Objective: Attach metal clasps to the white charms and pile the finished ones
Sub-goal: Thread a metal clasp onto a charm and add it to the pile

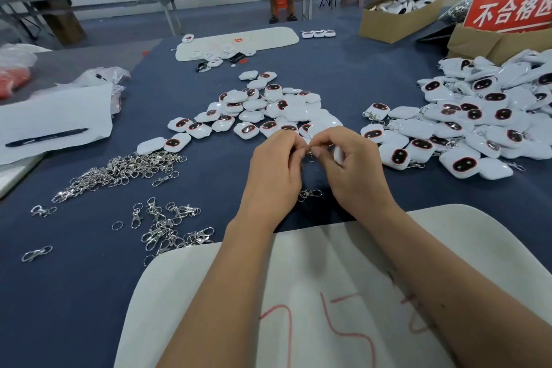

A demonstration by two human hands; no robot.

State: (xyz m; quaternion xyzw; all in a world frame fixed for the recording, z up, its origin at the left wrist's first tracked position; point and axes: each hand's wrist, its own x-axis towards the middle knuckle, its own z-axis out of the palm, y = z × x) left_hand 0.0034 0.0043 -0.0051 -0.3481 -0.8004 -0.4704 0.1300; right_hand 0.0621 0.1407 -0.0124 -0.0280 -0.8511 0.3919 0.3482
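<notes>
Presently a clasp is being fitted: the left hand (276, 169) and right hand (354, 169) both pinch one small metal clasp (309, 153) between their fingertips above the blue table (89, 293), and a white charm (339, 155) shows under the right fingers. Next, in my judgement, the ring must be threaded onto the charm's loop, then the piece laid on the finished pile (484, 128) at right. Unfitted charms (254, 110), some thirty; loose clasps (125, 170), too many to count.
</notes>
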